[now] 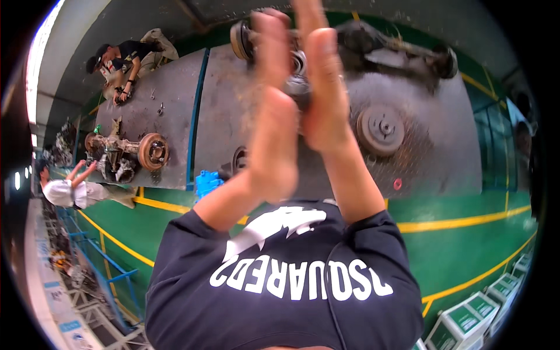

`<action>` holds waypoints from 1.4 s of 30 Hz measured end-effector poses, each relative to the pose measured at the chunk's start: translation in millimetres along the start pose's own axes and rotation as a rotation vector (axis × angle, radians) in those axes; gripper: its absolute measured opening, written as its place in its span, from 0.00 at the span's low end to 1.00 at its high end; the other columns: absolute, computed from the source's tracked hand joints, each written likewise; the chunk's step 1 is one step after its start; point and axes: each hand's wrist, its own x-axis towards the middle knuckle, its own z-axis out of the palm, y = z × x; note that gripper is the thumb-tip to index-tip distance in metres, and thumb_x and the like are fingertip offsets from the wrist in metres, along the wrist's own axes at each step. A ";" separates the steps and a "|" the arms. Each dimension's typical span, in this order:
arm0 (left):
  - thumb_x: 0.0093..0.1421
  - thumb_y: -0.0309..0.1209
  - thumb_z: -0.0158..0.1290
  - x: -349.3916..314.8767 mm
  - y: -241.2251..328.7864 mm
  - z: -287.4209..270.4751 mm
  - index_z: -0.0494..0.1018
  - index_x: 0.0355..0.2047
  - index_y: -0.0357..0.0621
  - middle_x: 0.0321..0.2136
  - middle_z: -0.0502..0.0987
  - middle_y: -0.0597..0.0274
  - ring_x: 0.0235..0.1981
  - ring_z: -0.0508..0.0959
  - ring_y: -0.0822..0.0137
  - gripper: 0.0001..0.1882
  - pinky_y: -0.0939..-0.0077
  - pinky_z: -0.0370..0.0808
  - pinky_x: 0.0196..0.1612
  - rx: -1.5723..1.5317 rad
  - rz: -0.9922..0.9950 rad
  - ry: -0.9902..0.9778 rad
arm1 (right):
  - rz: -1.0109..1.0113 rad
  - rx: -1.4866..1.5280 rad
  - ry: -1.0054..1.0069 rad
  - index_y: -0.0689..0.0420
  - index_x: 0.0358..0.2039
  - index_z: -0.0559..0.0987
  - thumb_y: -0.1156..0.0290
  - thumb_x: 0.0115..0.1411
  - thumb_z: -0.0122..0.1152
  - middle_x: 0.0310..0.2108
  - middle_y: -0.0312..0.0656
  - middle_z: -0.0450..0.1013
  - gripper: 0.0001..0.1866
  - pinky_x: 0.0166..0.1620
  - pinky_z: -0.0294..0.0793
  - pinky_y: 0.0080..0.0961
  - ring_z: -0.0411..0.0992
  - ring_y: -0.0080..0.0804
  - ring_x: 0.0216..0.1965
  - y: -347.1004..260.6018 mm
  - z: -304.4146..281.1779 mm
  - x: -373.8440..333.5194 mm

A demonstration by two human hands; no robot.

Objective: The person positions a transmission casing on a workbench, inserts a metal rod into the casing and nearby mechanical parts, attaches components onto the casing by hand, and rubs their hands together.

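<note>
My left hand (274, 137) and my right hand (324, 87) are raised upright in front of me above the metal workbench (449, 157). Their palms face each other with a narrow gap between them. Both hands look flat with fingers stretched out, and neither holds anything; the left is smeared by motion. Partly hidden behind them is a greasy metal assembly (298, 84) with a rusty drum (240, 39) on its left end. To the right of my right hand, a round brake drum (380, 129) lies on the bench.
A long dark axle housing (402, 49) lies along the far right. A blue object (207, 183) sits at the near edge, and a small red ring (397, 184) lies at right. On the left bench, another axle assembly (119, 153) stands near two people. Green-and-white boxes (464, 321) stand lower right.
</note>
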 end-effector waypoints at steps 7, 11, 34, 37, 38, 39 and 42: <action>0.78 0.65 0.30 11.6 -2.2 -17.8 0.37 0.82 0.35 0.83 0.42 0.46 0.83 0.45 0.52 0.50 0.59 0.44 0.81 0.246 0.180 -0.094 | 0.115 -0.010 0.037 0.62 0.82 0.49 0.43 0.80 0.33 0.83 0.54 0.48 0.43 0.81 0.43 0.42 0.46 0.46 0.83 -4.2 -17.7 -1.3; 0.80 0.58 0.35 19.5 -1.6 -26.1 0.33 0.83 0.40 0.84 0.38 0.48 0.84 0.41 0.50 0.47 0.56 0.39 0.82 0.211 0.224 -0.027 | 0.151 -0.148 0.119 0.63 0.82 0.49 0.31 0.77 0.33 0.83 0.50 0.49 0.51 0.81 0.38 0.31 0.44 0.37 0.84 -3.1 35.8 -9.9; 0.80 0.52 0.35 -10.5 -24.5 6.1 0.33 0.81 0.32 0.83 0.34 0.37 0.83 0.38 0.39 0.46 0.35 0.36 0.80 0.320 0.309 0.135 | 0.134 0.180 0.333 0.61 0.82 0.47 0.33 0.78 0.31 0.83 0.53 0.46 0.49 0.81 0.41 0.38 0.44 0.43 0.83 4.1 36.7 -60.0; 0.79 0.52 0.36 -1.2 -11.3 -4.1 0.34 0.82 0.33 0.83 0.35 0.39 0.84 0.37 0.41 0.45 0.37 0.34 0.80 0.465 0.179 0.137 | 0.184 0.060 0.399 0.59 0.82 0.48 0.33 0.78 0.32 0.82 0.54 0.48 0.48 0.81 0.43 0.38 0.46 0.42 0.83 8.8 25.3 -70.7; 0.79 0.52 0.36 7.8 -14.2 -23.8 0.34 0.82 0.34 0.83 0.35 0.41 0.84 0.36 0.42 0.45 0.38 0.35 0.80 0.375 0.191 0.142 | 0.197 0.023 0.425 0.59 0.82 0.49 0.33 0.78 0.33 0.82 0.54 0.48 0.48 0.81 0.44 0.38 0.46 0.42 0.83 10.7 16.0 -78.3; 0.79 0.53 0.36 6.3 -16.1 -31.5 0.35 0.82 0.35 0.83 0.35 0.42 0.84 0.36 0.44 0.46 0.40 0.35 0.81 0.282 0.192 0.149 | 0.213 0.022 0.427 0.59 0.82 0.49 0.33 0.78 0.33 0.82 0.54 0.48 0.48 0.81 0.44 0.38 0.46 0.42 0.83 16.3 -9.4 -88.5; 0.79 0.53 0.37 -26.0 -22.7 -15.2 0.35 0.82 0.36 0.83 0.37 0.40 0.84 0.36 0.41 0.45 0.40 0.36 0.80 0.279 0.273 0.153 | 0.040 -0.900 0.469 0.65 0.78 0.58 0.44 0.82 0.34 0.82 0.51 0.51 0.39 0.78 0.55 0.42 0.55 0.46 0.79 45.3 -68.1 -126.9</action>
